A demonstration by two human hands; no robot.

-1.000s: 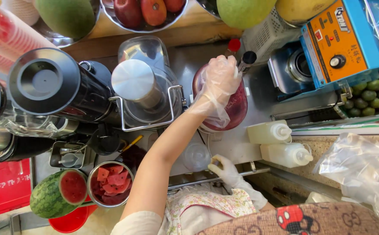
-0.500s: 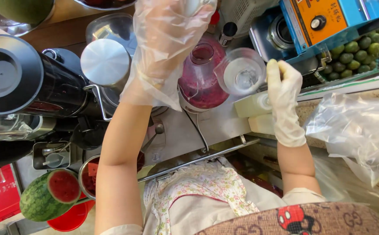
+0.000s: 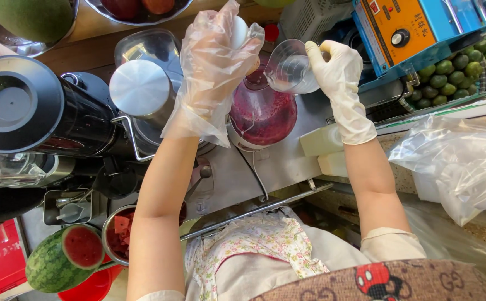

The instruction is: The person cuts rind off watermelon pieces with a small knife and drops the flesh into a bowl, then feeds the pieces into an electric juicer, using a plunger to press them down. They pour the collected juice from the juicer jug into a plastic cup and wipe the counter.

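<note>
My left hand, in a loose clear plastic glove, holds a small white object at the fingertips above a blender jar of red pulp. My right hand, in a white glove, holds an empty clear plastic cup, tilted on its side just beside the jar's top. The jar stands on the steel counter between both arms.
A black blender and a steel lidded container stand left. A cut watermelon and bowl of melon pieces are lower left. An orange-and-blue sealing machine, green limes, white squeeze bottles and plastic bags lie right.
My right hand rose from low by my body, took the clear cup and brought it up beside the jar. My left hand lifted off the jar's top, now held higher above it.
</note>
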